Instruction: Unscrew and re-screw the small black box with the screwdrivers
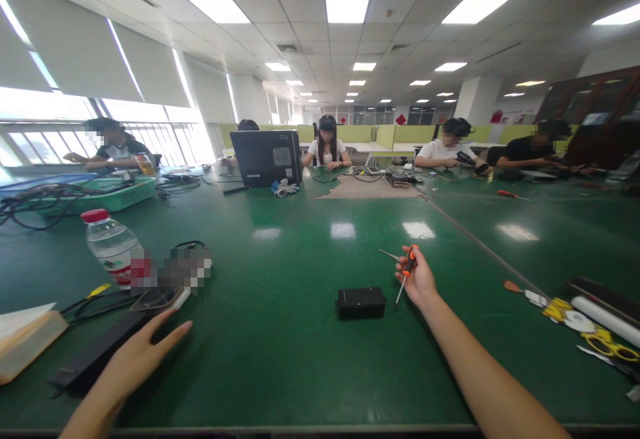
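Note:
My right hand (417, 277) is closed around a screwdriver (411, 260) with an orange and black handle, its thin shaft pointing down. A second slim metal shaft (389, 255) sticks out leftward from the same fingers; its kind is unclear. Just left of that hand a small black box (361, 303) lies on the green tabletop, apart from the fingers. My left hand (143, 352) is open with fingers spread, over or beside a long black case (100, 352); whether it touches the case I cannot tell. A phone (157, 297) lies just beyond those fingers.
A red-capped water bottle (113, 249) and cables stand at left, near a green basket (120, 192). Yellow scissors (607, 345) and other items lie at right. Farther back are a black computer case (267, 157), gloves (285, 188), another screwdriver (514, 195) and several seated people.

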